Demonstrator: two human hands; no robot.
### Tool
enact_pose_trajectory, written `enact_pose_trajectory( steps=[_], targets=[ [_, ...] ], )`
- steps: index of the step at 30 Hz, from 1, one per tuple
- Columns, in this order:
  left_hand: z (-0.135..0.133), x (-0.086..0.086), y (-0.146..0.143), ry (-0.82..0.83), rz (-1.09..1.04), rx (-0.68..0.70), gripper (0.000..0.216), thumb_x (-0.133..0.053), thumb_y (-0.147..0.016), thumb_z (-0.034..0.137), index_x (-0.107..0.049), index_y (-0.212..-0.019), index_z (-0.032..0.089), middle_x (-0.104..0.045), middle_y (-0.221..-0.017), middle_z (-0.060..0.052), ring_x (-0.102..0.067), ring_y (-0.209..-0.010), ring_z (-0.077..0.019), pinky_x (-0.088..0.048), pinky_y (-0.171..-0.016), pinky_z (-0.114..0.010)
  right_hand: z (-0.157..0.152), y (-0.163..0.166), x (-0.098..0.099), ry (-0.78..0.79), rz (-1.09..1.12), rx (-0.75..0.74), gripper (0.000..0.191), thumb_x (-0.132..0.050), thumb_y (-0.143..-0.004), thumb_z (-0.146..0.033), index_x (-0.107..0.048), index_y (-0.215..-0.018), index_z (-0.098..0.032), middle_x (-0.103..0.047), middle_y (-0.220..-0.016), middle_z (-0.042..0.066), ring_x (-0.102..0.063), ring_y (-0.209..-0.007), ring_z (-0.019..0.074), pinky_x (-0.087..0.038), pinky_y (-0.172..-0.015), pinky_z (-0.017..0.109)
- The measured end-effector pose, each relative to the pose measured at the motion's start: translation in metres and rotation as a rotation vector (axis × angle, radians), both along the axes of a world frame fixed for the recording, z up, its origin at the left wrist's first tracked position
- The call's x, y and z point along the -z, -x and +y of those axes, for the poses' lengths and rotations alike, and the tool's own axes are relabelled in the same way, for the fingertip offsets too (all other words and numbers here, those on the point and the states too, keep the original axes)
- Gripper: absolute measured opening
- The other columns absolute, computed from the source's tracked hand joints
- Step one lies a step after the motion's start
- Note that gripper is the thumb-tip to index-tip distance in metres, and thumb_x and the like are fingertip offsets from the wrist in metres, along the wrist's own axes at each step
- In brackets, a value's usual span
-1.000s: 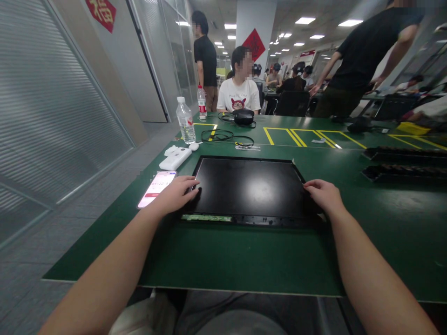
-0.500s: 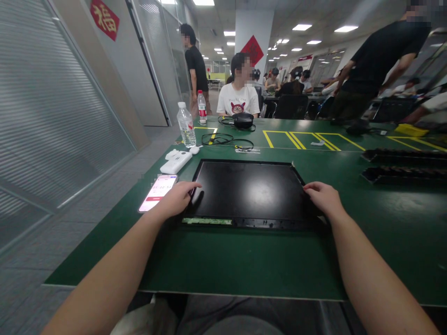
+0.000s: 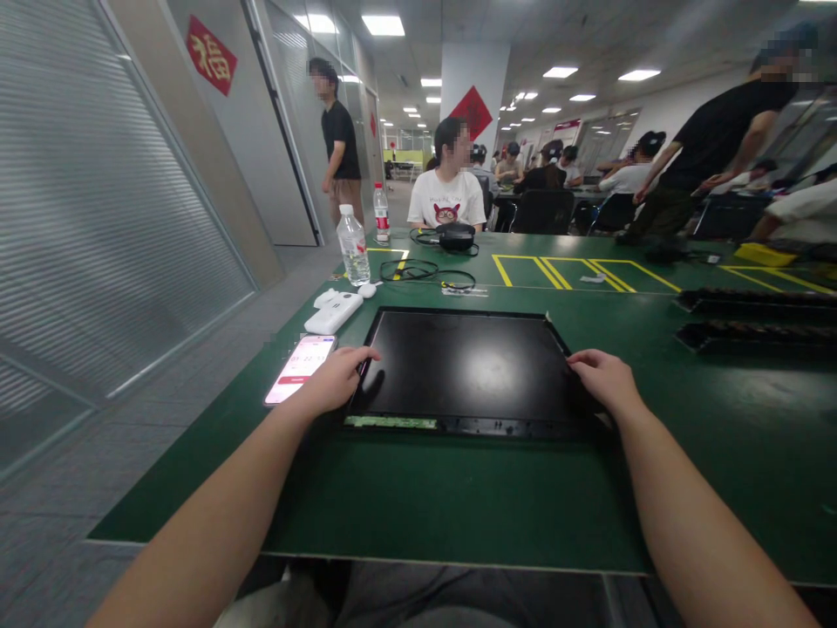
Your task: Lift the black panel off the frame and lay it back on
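A black flat display panel (image 3: 458, 358) lies on the green table (image 3: 458, 506) in front of me, screen side up. Along its near edge runs a green circuit board strip (image 3: 392, 422) at the left, beside a black frame section. My left hand (image 3: 336, 377) grips the panel's left edge, with the index finger over the border and the thumb side hidden below. At the right edge, my right hand (image 3: 605, 379) pinches the frame between thumb and fingers; the lower fingers are partly hidden.
Left of the panel lie a lit phone (image 3: 294, 375) and a white device (image 3: 333, 312). Beyond them stand a water bottle (image 3: 353, 247), a red-labelled bottle (image 3: 381, 212) and cables (image 3: 425, 269). Dark long strips (image 3: 751, 336) lie right. A person (image 3: 446, 192) sits opposite.
My view has tilted up slightly, so the table sits lower in the picture. Both hands keep their places on the panel. The person in black at the back left has shifted left.
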State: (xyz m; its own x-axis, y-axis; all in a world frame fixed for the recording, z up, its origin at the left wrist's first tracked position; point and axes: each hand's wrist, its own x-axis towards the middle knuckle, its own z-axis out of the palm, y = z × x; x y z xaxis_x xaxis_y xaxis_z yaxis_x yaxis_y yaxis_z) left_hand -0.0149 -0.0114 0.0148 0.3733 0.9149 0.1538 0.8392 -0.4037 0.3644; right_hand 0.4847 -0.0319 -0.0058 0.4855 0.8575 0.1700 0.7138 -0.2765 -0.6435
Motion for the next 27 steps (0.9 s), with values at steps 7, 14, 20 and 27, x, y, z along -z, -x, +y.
enact_pose_trajectory(
  steps=[7,14,20,27],
  targets=[
    [0.004,0.012,-0.001,-0.035,-0.005,-0.054,0.055,-0.049,-0.085,0.018,-0.072,-0.135,0.018,-0.067,-0.151,-0.016,-0.06,-0.145,-0.0347,-0.047,-0.124,-0.053,0.001,-0.003,0.002,-0.009,0.102,0.003,0.017,-0.065,-0.073,-0.031,-0.08,-0.08,-0.026,-0.079,-0.085,0.005,-0.072,-0.081,0.0259,-0.054,-0.087,0.041],
    [0.008,0.016,0.0,-0.018,0.045,-0.149,0.062,-0.053,-0.09,0.023,-0.058,-0.15,0.012,-0.071,-0.144,-0.024,-0.065,-0.139,-0.0415,-0.049,-0.12,-0.059,-0.001,-0.008,0.0,-0.065,0.117,0.07,0.018,-0.065,-0.072,-0.033,-0.078,-0.081,-0.026,-0.081,-0.089,0.008,-0.072,-0.088,0.0284,-0.055,-0.089,0.042],
    [0.007,0.011,0.001,0.018,0.053,-0.144,0.062,-0.05,-0.094,0.025,-0.055,-0.155,0.016,-0.072,-0.148,-0.018,-0.068,-0.137,-0.037,-0.053,-0.115,-0.051,0.004,-0.012,0.009,0.011,0.081,0.04,0.02,-0.066,-0.07,-0.028,-0.077,-0.085,-0.025,-0.08,-0.091,0.008,-0.073,-0.09,0.0283,-0.056,-0.085,0.041],
    [0.002,0.013,-0.001,0.068,-0.108,-0.217,0.071,-0.051,-0.091,0.018,-0.053,-0.162,0.019,-0.074,-0.147,-0.015,-0.069,-0.136,-0.0362,-0.056,-0.112,-0.05,0.006,-0.009,0.011,0.054,0.015,0.004,0.022,-0.066,-0.078,-0.025,-0.081,-0.094,-0.023,-0.081,-0.097,0.009,-0.074,-0.094,0.027,-0.055,-0.087,0.038]
  ],
)
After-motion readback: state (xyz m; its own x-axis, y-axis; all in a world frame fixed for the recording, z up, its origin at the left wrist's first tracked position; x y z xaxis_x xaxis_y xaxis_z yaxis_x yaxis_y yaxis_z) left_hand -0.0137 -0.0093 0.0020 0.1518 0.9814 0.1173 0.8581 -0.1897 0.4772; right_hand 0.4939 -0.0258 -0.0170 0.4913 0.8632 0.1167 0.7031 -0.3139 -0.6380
